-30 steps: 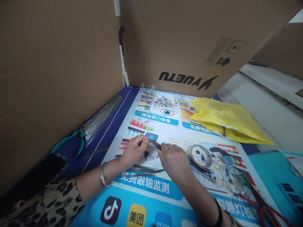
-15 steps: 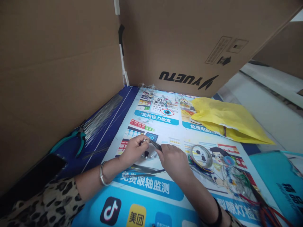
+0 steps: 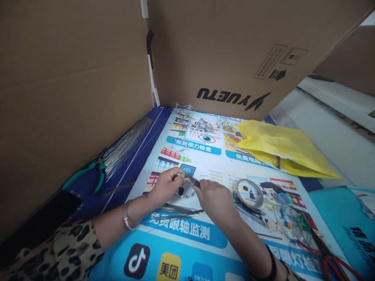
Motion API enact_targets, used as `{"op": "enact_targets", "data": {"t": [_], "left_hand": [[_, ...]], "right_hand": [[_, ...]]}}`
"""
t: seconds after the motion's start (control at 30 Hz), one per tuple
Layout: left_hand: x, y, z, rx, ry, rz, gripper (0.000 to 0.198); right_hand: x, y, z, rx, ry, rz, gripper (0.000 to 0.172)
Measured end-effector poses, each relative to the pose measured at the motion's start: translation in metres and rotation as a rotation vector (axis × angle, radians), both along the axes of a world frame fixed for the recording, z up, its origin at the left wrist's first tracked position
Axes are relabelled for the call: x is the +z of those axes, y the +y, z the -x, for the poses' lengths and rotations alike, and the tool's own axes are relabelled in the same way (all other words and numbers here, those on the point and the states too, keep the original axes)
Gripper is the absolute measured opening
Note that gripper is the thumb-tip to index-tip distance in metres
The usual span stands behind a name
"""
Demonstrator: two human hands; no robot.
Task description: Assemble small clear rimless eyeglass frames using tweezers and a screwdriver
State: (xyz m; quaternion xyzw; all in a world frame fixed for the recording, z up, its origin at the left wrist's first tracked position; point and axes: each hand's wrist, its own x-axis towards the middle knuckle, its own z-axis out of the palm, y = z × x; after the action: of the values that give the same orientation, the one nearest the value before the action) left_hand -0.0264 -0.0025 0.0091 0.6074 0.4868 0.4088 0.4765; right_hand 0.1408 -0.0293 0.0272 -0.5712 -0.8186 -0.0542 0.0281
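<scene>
My left hand is closed in a pinch on a small clear loop of wire that looks beaded. The loop hangs below the fingertips, partly hidden by the hand. My right hand is wrapped round a dark tool with a narrow pointed end, which looks like tweezers. The tool's tip meets the work at my left fingertips; what lies between is too small to tell. Just below the hands lies a bundle of dark thin wires.
A tape roll sits right of my right hand, near tangled clear wire and red-handled scissors. Teal-handled pliers and silvery wires lie left. A yellow bag lies back right. Cardboard walls enclose the back.
Almost nothing differs. Both hands stay in the same place, with only a slight shift of the loop and the right fingers.
</scene>
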Motion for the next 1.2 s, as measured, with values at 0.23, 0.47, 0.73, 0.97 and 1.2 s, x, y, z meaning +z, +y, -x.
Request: {"op": "enact_targets", "data": {"t": [0.23, 0.47, 0.73, 0.97, 1.2], "left_hand": [[0.004, 0.001, 0.003, -0.063, -0.047, 0.019, 0.017], [0.007, 0.007, 0.006, -0.080, -0.097, 0.070, 0.020], [0.002, 0.006, 0.008, -0.180, -0.063, 0.063, 0.019], [0.006, 0.007, 0.008, -0.220, -0.021, 0.047, 0.018], [0.005, 0.006, 0.008, -0.228, -0.022, 0.058, 0.018]], "right_hand": [[-0.008, 0.004, -0.007, 0.047, 0.095, -0.046, 0.030], [-0.011, 0.016, -0.022, -0.017, 0.318, -0.082, 0.032], [-0.003, 0.020, -0.024, 0.080, 0.405, 0.213, 0.033], [-0.003, 0.019, -0.025, 0.136, 0.396, 0.229, 0.033], [-0.008, 0.019, -0.024, 0.163, 0.333, 0.178, 0.031]]}}
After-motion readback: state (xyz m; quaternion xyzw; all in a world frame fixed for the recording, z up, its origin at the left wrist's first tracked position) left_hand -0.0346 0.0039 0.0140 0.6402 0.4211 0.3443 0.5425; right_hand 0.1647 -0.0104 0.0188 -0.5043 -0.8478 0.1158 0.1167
